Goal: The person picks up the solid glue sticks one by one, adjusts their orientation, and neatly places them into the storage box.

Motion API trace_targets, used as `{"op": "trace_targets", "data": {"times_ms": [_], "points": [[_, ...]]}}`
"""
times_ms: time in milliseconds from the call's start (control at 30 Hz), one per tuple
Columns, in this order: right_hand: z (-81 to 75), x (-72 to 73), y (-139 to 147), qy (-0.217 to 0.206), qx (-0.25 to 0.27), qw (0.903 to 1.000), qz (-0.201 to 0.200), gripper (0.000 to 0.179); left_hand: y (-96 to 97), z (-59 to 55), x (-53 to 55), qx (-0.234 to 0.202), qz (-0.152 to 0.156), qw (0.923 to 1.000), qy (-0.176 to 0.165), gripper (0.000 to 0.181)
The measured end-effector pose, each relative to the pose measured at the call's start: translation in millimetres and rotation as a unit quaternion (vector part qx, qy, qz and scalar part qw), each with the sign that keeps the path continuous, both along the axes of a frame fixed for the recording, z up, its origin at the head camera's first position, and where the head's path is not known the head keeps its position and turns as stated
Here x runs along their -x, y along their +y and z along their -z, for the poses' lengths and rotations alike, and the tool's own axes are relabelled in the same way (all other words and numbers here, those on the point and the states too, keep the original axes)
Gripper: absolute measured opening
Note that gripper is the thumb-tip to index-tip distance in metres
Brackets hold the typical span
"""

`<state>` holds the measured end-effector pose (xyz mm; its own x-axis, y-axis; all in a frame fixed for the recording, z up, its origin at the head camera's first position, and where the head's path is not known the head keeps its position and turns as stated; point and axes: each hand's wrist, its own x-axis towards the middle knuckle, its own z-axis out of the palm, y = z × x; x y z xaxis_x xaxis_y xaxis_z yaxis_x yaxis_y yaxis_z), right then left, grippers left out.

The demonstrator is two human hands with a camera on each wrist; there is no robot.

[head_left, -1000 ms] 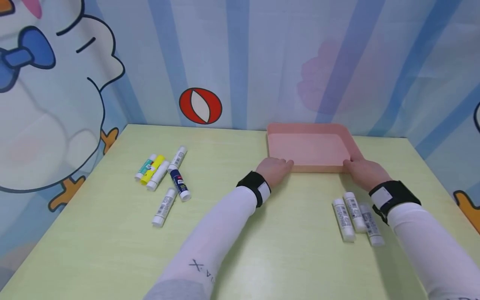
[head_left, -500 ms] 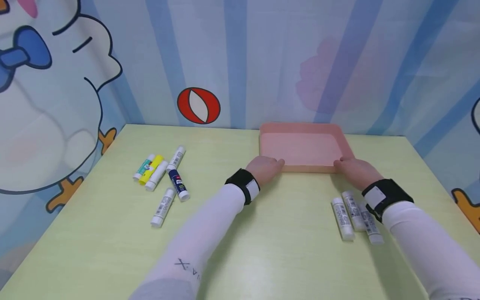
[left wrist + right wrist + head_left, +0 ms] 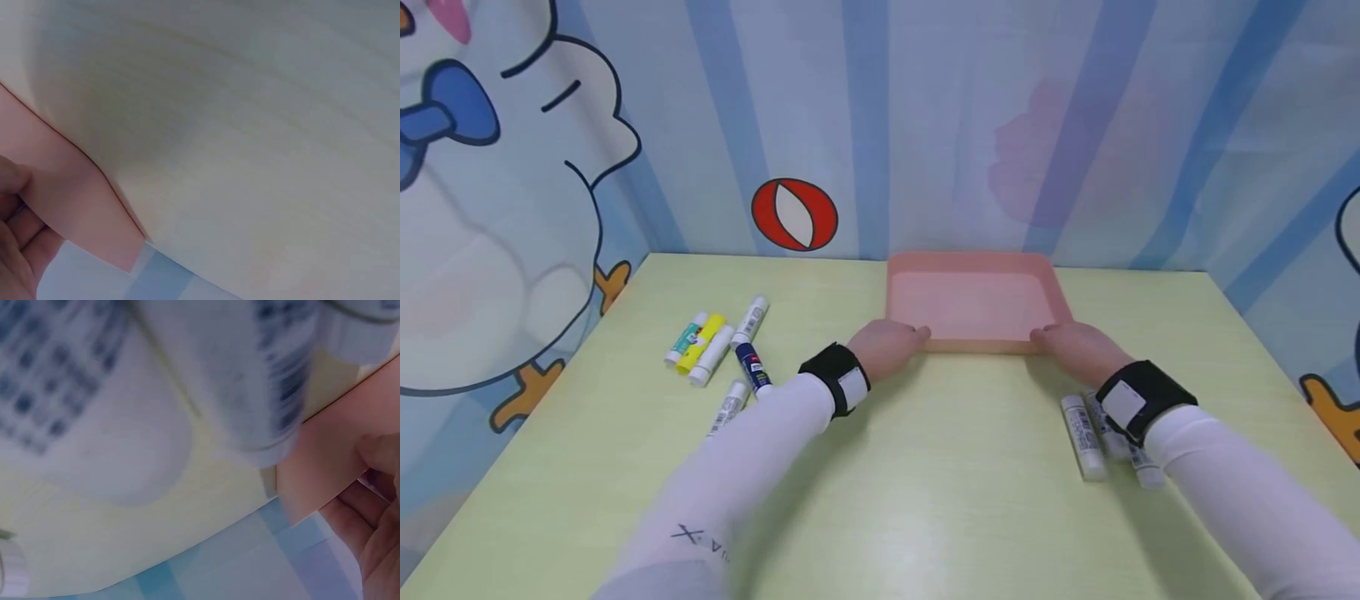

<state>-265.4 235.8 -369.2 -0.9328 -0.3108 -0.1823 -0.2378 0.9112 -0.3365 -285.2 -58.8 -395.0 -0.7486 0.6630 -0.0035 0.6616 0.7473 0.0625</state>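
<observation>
A shallow pink tray [image 3: 973,296] lies at the back of the table, its long side facing me. My left hand [image 3: 887,348] pinches the near left part of its rim. On the near right corner, my right hand [image 3: 1084,350] does the same. Both wrist views have the thumb against the outer wall [image 3: 81,194] and fingers reaching over the edge. Close to my right wrist lie white glue sticks [image 3: 1083,437], partly hidden by the wristband. Left of my left hand is a loose group with a yellow glue stick [image 3: 702,343] and a dark blue one [image 3: 751,367].
The pale table [image 3: 925,500] meets a printed blue striped backdrop [image 3: 925,125] right behind the tray. My left sleeve [image 3: 752,467] partly covers a white glue stick [image 3: 730,404] in the left group.
Both hands have shifted the tray to the left along the back of the table. My left forearm now overlaps part of the left glue stick group.
</observation>
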Motion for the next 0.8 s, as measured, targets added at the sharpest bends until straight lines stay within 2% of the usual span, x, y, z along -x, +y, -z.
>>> {"op": "trace_targets", "data": {"times_ms": [33, 100, 133, 200, 267, 400, 467, 567, 667, 800], "points": [[-0.5, -1.3, -3.2, -0.006, 0.006, 1.0000, 0.003, 0.048, -3.6, 0.1, -1.4, -0.006, -0.009, 0.9999, -0.010, 0.030], [-0.8, -3.8, -9.2, -0.029, 0.029, 0.9989, 0.025, 0.048, -11.1, 1.0, -3.8, 0.004, 0.006, 1.0000, 0.005, 0.025], [-1.6, -5.3, -12.1, -0.042, 0.037, 0.9978, 0.035, 0.048, -14.3, 1.2, -5.0, -0.008, -0.002, 1.0000, -0.005, 0.028], [-2.4, -8.3, -16.7, -0.065, 0.052, 0.9951, 0.053, 0.051, -20.7, 1.9, -7.8, -0.011, 0.001, 0.9999, -0.005, 0.026], [-2.2, -11.3, -20.4, -0.065, 0.053, 0.9952, 0.050, 0.052, -26.8, 1.6, -11.1, 0.003, 0.018, 0.9998, 0.009, 0.021], [0.2, -16.4, -25.5, -0.042, 0.038, 0.9983, 0.014, 0.051, -35.9, -0.8, -17.7, 0.032, 0.044, 0.9978, 0.039, 0.017], [1.7, -19.2, -28.2, -0.056, 0.044, 0.9972, 0.025, 0.056, -40.0, -2.5, -21.7, 0.036, 0.052, 0.9970, 0.043, 0.016], [3.3, -23.1, -31.8, -0.090, 0.055, 0.9928, 0.057, 0.068, -46.5, -4.3, -28.4, 0.033, 0.052, 0.9976, 0.030, 0.021], [3.8, -28.1, -35.6, -0.075, 0.033, 0.9963, 0.027, 0.064, -52.9, -4.9, -36.5, 0.030, 0.044, 0.9985, 0.015, 0.028], [2.6, -37.7, -39.8, -0.008, -0.018, 0.9975, -0.068, 0.046, -60.5, -7.2, -49.9, 0.021, 0.049, 0.9985, 0.008, 0.029]]}}
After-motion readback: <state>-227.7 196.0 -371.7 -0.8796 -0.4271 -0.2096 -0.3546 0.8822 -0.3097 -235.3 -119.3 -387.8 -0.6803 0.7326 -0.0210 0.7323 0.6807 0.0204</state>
